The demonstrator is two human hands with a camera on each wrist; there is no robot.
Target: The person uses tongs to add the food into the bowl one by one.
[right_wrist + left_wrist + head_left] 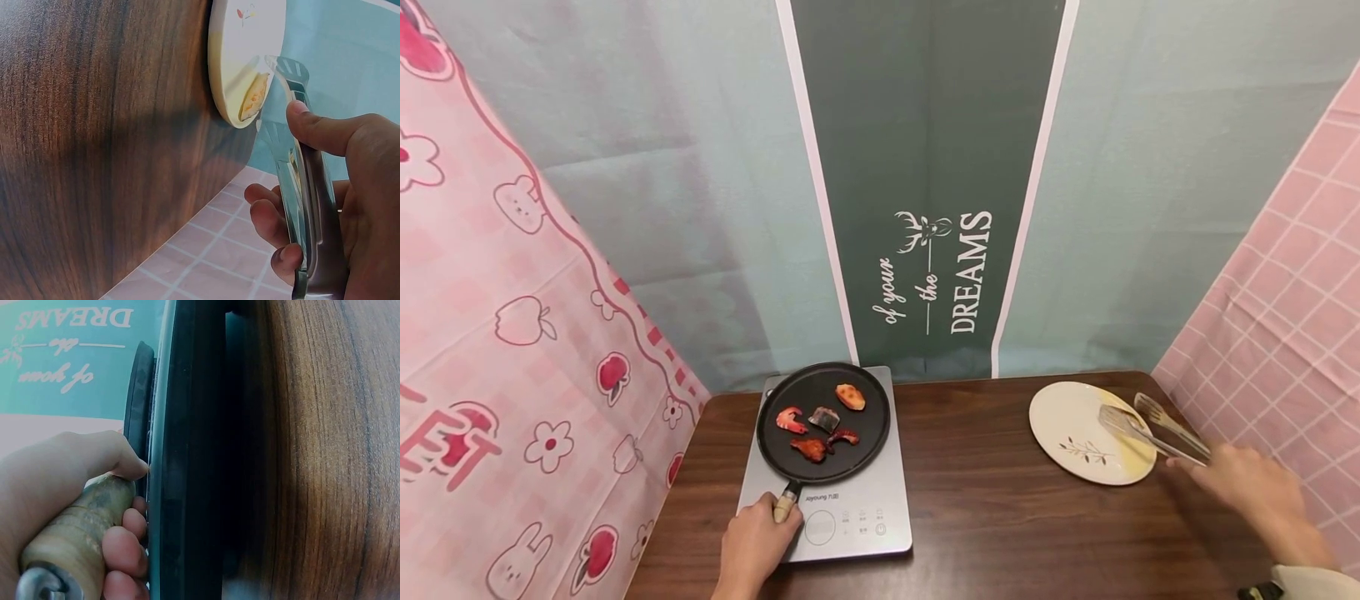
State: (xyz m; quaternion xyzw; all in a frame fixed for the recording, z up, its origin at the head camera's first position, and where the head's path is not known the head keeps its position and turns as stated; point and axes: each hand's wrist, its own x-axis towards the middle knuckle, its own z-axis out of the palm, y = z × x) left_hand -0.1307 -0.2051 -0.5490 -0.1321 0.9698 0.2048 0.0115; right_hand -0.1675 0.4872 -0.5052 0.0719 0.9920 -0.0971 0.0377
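Observation:
My left hand (752, 537) grips the wooden handle (786, 503) of a black round pan (808, 387). In the pan lie a shrimp (790, 420), a dark-skinned fish piece (824, 418), a browned meat piece (808, 450), a dark red curled piece (845, 436) and an orange-yellow oval piece (850, 397). My right hand (1255, 487) holds metal tongs (320, 212), thumb on one arm and fingers along the other. Their tips stand apart, one overlapping the white plate (1060, 412) in the head view. A yellowish food piece (255, 98) lies near the plate's rim.
The pan stands on a silver induction cooker (880, 492) at the left of the brown wooden table (970, 483). Printed cloth (925, 125) hangs behind, with pink cloths at the left (550, 375) and right (1285, 333) sides.

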